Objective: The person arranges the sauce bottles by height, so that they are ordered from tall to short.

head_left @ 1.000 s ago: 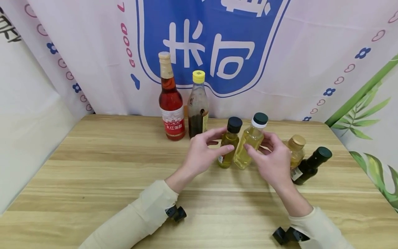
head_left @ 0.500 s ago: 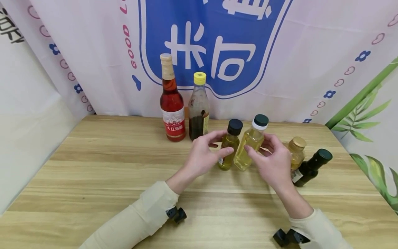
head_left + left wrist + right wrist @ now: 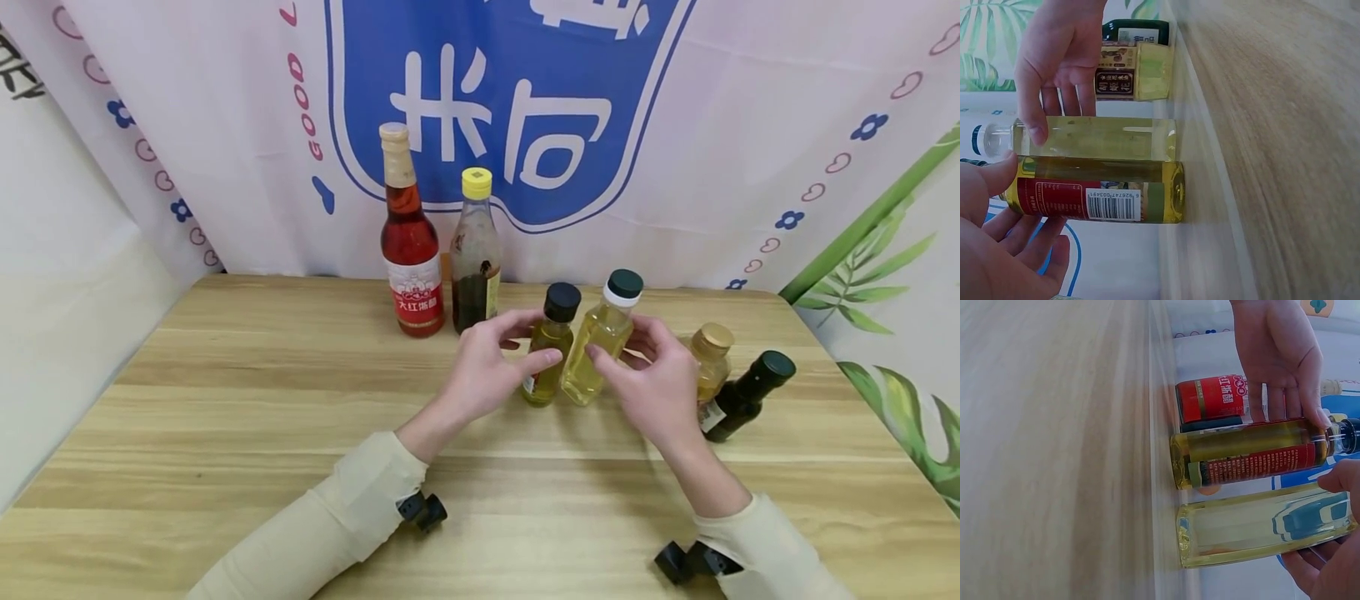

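My left hand (image 3: 487, 371) grips a small bottle of golden oil (image 3: 552, 336) with a black cap, thumb in front and fingers behind. Its red label and barcode (image 3: 1113, 204) face the left wrist camera. Beside it, my right hand (image 3: 660, 392) holds a taller clear bottle of pale yellow oil (image 3: 607, 329) with a dark green cap and white collar. In the right wrist view, this pale bottle (image 3: 1254, 528) has the right thumb on one side and fingers on the other. Both bottles are roughly upright, close together, with their bases at the tabletop.
Behind to the left stand a red vinegar bottle (image 3: 412, 246) and a yellow-capped bottle of dark liquid (image 3: 475, 283). Right of my right hand are a gold-capped bottle (image 3: 712, 358) and a dark green bottle (image 3: 742, 404). A printed curtain (image 3: 675, 200) hangs behind the wooden table (image 3: 247, 400).
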`<state>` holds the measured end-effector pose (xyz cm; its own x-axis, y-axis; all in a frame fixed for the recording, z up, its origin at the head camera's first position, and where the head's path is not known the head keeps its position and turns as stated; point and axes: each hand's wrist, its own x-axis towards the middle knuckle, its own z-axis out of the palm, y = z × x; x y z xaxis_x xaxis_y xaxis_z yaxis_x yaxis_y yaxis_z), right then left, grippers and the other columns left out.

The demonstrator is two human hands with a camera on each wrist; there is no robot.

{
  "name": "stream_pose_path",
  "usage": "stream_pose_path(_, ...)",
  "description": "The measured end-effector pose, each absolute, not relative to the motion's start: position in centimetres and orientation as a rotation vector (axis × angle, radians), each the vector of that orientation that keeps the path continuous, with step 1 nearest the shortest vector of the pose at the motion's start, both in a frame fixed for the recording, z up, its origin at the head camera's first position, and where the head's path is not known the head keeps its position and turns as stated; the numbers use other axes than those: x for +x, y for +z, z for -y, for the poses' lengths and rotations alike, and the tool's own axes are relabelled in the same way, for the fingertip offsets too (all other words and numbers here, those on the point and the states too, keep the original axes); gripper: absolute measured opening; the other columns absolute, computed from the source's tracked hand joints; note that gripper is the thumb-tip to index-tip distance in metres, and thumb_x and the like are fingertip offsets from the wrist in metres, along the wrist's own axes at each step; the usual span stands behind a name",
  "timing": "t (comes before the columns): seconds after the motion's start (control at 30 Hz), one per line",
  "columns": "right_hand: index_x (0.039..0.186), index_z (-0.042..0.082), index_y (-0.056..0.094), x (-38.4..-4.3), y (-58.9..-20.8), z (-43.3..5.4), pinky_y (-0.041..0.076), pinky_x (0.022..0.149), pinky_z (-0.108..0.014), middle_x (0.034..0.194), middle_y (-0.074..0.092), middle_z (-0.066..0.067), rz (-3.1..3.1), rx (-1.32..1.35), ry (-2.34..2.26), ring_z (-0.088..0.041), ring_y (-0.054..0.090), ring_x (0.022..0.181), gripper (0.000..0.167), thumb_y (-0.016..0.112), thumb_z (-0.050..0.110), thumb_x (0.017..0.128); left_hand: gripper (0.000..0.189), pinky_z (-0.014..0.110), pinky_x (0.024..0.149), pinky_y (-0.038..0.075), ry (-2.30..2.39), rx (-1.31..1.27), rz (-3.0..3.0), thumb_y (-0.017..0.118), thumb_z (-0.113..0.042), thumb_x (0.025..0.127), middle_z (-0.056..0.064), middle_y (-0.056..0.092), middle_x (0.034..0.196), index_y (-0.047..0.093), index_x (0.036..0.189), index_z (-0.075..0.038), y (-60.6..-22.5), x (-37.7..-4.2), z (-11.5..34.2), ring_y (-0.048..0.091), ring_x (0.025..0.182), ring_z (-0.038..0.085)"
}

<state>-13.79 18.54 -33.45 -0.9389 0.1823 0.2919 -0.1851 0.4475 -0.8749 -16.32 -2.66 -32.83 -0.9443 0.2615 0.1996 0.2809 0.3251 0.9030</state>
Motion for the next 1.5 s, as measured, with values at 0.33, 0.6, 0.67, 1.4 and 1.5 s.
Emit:
stream_pose_path(0.33, 0.138, -0.005, 0.058, -13.6, -33.2, -18.9, 0.056, 0.088, -0.008, 0.128, 0.071, -0.023, 2.376, 0.016, 1.485, -0.031, 0.069, 0.115, 0.054, 0.081, 0.009, 0.091, 0.05, 0.043, 0.103, 0.059, -1.682, -0.6, 2.625, 0.083, -0.021, 0.094, 0.006, 0.074, 0.136, 0.068, 0.14, -0.012, -32.0, -16.6, 2.7, 0.071, 0.123, 0.024)
stream_pose_path(0.6, 0.14, -0.003, 0.057, -13.5, -32.8, -18.6, 0.059, 0.092, -0.015, 0.132, 0.071, -0.022, 2.423, 0.007, 1.506, -0.032, 0.07, 0.118, 0.056, 0.082, 0.013, 0.092, 0.048, 0.044, 0.104, 0.058, -1.705, -0.571, 2.668, 0.082, -0.02, 0.093, 0.004, 0.074, 0.136, 0.068, 0.139, -0.014, -31.6, -16.4, 3.4, 0.07, 0.124, 0.025)
stream_pose_path(0.67, 0.141, -0.002, 0.057, -13.5, -32.7, -18.5, 0.061, 0.096, -0.023, 0.133, 0.07, -0.023, 2.436, -0.001, 1.518, -0.033, 0.07, 0.12, 0.057, 0.082, 0.014, 0.092, 0.048, 0.044, 0.104, 0.058, -1.703, -0.565, 2.678, 0.083, -0.02, 0.093, 0.004, 0.073, 0.137, 0.069, 0.139, -0.014, -31.6, -16.4, 3.5, 0.07, 0.124, 0.025)
stream_pose_path(1.4, 0.138, -0.005, 0.061, -13.4, -32.4, -18.9, 0.058, 0.088, -0.012, 0.129, 0.072, -0.023, 2.429, 0.027, 1.479, -0.033, 0.071, 0.118, 0.054, 0.083, 0.014, 0.093, 0.048, 0.041, 0.102, 0.059, -1.705, -0.605, 2.709, 0.082, -0.021, 0.094, 0.004, 0.074, 0.135, 0.069, 0.139, -0.013, -31.4, -16.7, 3.6, 0.07, 0.123, 0.023)
stream_pose_path(1.5, 0.139, -0.005, 0.061, -13.4, -32.3, -18.9, 0.058, 0.089, -0.012, 0.13, 0.072, -0.023, 2.43, 0.041, 1.486, -0.034, 0.072, 0.119, 0.055, 0.083, 0.014, 0.093, 0.047, 0.041, 0.101, 0.06, -1.7, -0.598, 2.704, 0.083, -0.02, 0.093, 0.004, 0.075, 0.134, 0.069, 0.138, -0.013, -31.5, -16.7, 3.6, 0.071, 0.122, 0.023)
